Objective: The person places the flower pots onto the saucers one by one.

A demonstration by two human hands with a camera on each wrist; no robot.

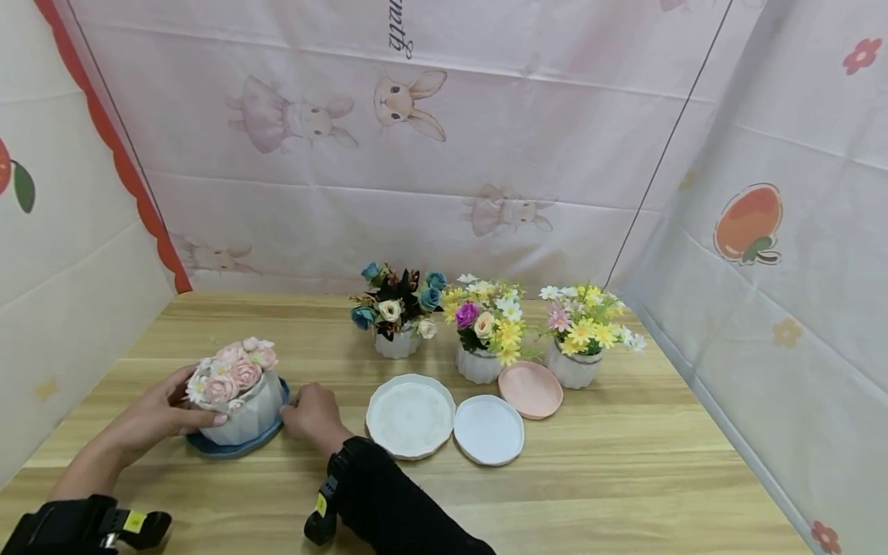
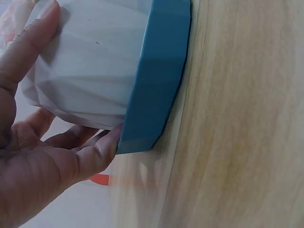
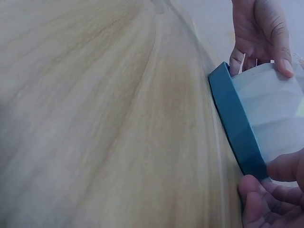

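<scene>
At the table's left, a white ribbed flowerpot filled with pink and white artificial flowers sits in a blue faceted saucer. My left hand holds the pot from its left side, thumb across the front and fingers around the back. In the left wrist view the little-finger side of that hand lies right at the saucer's edge. On the opposite side my right hand pinches the saucer's rim. The right wrist view has its thumb and curled fingers at the corner of the blue saucer.
Right of my hands lie a large white saucer, a smaller white saucer and a pink saucer. Behind them stand white pots with blue flowers, mixed flowers and yellow flowers. Printed cloth walls off the wooden table.
</scene>
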